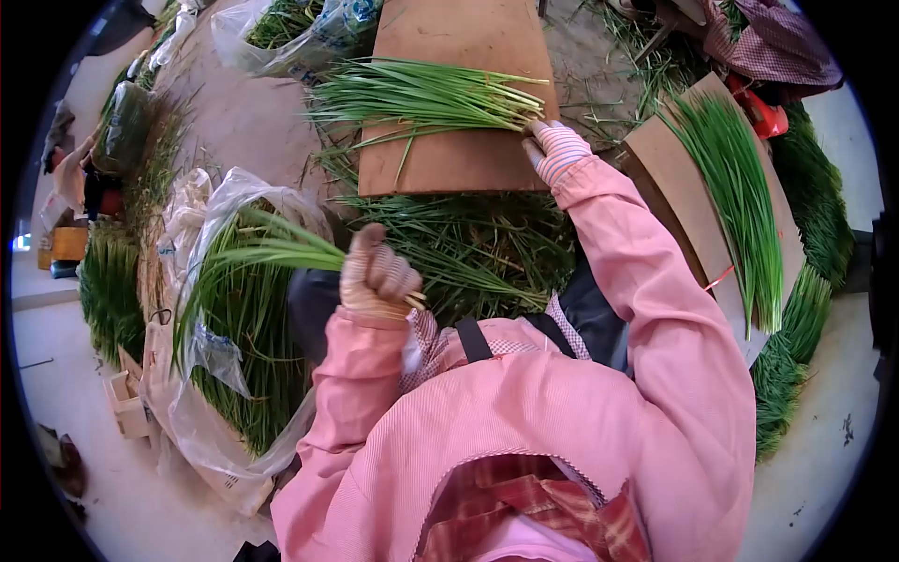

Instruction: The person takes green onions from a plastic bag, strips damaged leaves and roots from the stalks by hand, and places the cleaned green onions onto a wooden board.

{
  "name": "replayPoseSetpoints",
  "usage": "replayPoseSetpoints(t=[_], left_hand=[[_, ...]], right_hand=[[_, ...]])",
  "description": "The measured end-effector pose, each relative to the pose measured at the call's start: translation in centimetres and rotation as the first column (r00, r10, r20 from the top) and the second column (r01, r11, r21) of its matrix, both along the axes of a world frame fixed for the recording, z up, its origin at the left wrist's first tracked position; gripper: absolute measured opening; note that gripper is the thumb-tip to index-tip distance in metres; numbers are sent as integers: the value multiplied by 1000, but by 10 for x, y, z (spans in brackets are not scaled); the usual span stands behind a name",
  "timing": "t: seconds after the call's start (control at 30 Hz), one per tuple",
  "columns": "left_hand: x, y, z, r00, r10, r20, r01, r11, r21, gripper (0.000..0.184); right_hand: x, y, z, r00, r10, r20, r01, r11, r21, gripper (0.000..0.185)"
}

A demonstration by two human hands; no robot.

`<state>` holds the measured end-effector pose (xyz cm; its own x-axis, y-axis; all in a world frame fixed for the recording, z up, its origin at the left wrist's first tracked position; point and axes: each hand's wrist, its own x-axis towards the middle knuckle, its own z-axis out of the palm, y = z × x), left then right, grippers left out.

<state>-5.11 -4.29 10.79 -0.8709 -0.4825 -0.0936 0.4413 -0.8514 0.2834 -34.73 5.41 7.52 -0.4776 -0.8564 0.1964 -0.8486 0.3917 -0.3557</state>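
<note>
My left hand (377, 273), in a striped glove, is closed around a small bunch of garlic chives (281, 247). Its leaves fan out to the left and the pale stem ends poke out below my fist. A larger pile of garlic chives (421, 94) lies across a brown board (459, 169) in front of me. At the right end of that pile, my gloved right hand (558, 150) has its fingers pinched on the pale stem ends.
Left of my lap stands a clear plastic bag (290, 201) full of chives. On the right a bundle (735, 206) rests on a cardboard sheet (674, 159). Loose leaves (468, 248) cover the ground under the board. Another plastic bag (309, 51) sits at the back left.
</note>
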Motion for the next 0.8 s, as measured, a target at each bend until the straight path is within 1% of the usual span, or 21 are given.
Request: replayPoseSetpoints(t=[0.03,0.07,0.1,0.17,0.2,0.23,0.3,0.33,0.37,0.4,0.43,0.47,0.5,0.53,0.57,0.6,0.63,0.7,0.73,0.77,0.8], left_hand=[[-10,5,-4,999,-35,-16,35,999,-3,30],[-17,11,-2,997,3,72,-2,1000,-10,29],[-22,11,-6,996,0,86,1,1000,-17,28],[-30,11,-2,972,32,234,-25,999,-34,25],[-34,10,-2,971,39,238,-34,999,-26,25],[-38,7,-2,953,67,297,-46,996,-77,25],[-45,3,-4,909,122,399,-70,988,-141,27],[-48,3,-3,871,156,467,-90,983,-159,27],[-52,4,-2,828,192,527,-112,977,-179,28],[-55,5,-5,830,193,523,-119,978,-172,28],[-56,6,-10,810,177,560,-120,983,-137,28],[-58,9,-15,788,159,595,-122,987,-101,28],[-61,14,-20,761,118,639,-83,993,-84,28],[-62,19,-25,781,53,623,-40,999,-34,28],[-62,22,-28,799,-10,601,6,1000,9,29],[-64,26,-29,775,-4,631,33,999,-34,31],[-63,28,-31,803,-10,596,68,995,-76,31],[-68,30,-39,784,-1,621,52,997,-64,35],[-68,27,-51,854,-46,518,83,995,-49,38],[-73,33,-31,745,24,667,26,998,-64,37],[-72,34,-35,817,-14,577,53,997,-51,34]], right_hand=[[-1,-5,-2,999,-5,-32,5,1000,11,21],[-2,-10,-4,998,-8,-64,9,1000,21,23],[-5,-14,-7,998,-1,-62,3,999,32,23],[-13,-24,-13,997,-37,-75,49,985,166,27],[-20,-30,-14,997,-6,-71,23,972,235,25],[-25,-30,-13,995,50,-87,-32,980,194,23],[-35,-37,1,985,167,-39,-153,958,243,24],[-33,-37,11,994,108,-12,-104,975,198,23],[-32,-38,16,990,96,100,-100,994,33,21],[-25,-34,21,961,74,267,-33,987,-156,19],[-15,-26,26,900,83,428,67,944,-323,18],[-7,-17,23,777,1,630,197,949,-245,20],[-1,-8,12,602,-83,794,309,941,-136,21],[-9,6,-11,470,-171,866,174,980,99,20],[12,16,-7,379,-195,904,202,971,125,21],[27,20,4,225,-159,961,181,976,119,21],[44,25,13,56,-128,990,161,980,118,21],[72,32,13,109,-60,992,130,990,46,22],[87,34,15,89,-50,995,154,987,36,20],[96,37,11,124,-70,990,134,990,53,19],[108,39,7,135,-49,990,149,988,29,18]])
